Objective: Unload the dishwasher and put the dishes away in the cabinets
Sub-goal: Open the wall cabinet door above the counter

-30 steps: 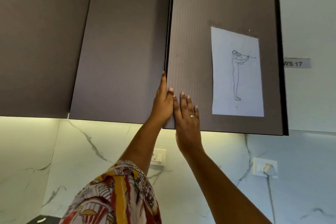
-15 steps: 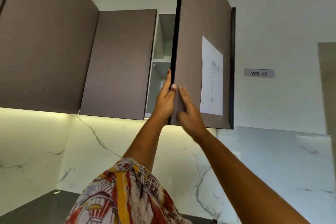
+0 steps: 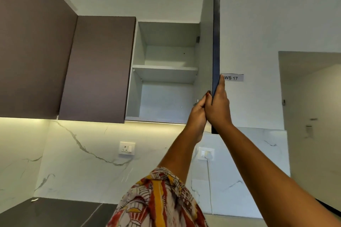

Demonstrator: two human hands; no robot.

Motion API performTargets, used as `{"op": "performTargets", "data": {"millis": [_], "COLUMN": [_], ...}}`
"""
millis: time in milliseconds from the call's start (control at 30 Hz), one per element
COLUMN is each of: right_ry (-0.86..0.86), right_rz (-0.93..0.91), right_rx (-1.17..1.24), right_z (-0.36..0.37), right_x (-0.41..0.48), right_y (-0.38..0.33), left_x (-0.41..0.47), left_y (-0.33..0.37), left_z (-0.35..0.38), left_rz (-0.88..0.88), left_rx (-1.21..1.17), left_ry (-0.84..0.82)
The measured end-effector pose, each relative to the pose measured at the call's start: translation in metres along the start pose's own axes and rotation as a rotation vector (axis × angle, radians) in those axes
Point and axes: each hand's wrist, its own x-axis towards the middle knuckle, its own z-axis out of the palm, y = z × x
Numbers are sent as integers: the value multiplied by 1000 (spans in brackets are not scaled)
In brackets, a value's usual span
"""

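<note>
**A:** Where are the hands?

**B:** Both are up at the cabinet door (image 3: 215,42), just right of centre. It stands swung out and is seen edge-on, a dark strip running down from the top of the frame.

**A:** What is the left one doing?

**B:** The left hand (image 3: 198,114) is on the door's inner side, low down near its bottom corner. Its fingers are curled in tight against the edge, gripping it, and one red nail shows.

**A:** And the right?

**B:** The right hand (image 3: 219,108) lies against the outer side, touching the left. One finger (image 3: 222,83) points straight up along the edge, its tip covering the start of a label (image 3: 234,77) reading "WS 17". It looks flat and pressing, not wrapped round.

**A:** And the cabinet itself?

**B:** The cabinet (image 3: 166,97) is open at the centre of the frame. A shelf (image 3: 164,72) splits it into an upper and a lower compartment. A closed door (image 3: 99,68) sits just beside it on the left. A patterned sleeve (image 3: 158,199) fills the bottom centre.
</note>
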Motion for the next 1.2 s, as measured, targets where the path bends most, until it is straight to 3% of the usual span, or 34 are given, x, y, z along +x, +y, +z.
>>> {"op": "performTargets", "data": {"millis": [200,367,500,600,967,1200], "right_ry": [68,80,147,151,115,97], "right_rz": [6,51,336,407,567,559], "right_rx": [-46,-245,30,64,124,163], "right_z": [-36,-52,-60,-69,-87,-91], "right_x": [-7,-13,-17,-22,-50,-57], "right_y": [22,36,46,48,65,68], "left_x": [2,2,-4,-9,-27,-34], "left_y": [-14,-25,-28,-28,-32,-41], "left_z": [29,41,53,59,78,76], "left_rz": [-19,85,147,160,137,98], "left_rx": [132,361,593,685,731,741], "left_ry": [-50,-167,-221,-251,-285,-288]}}
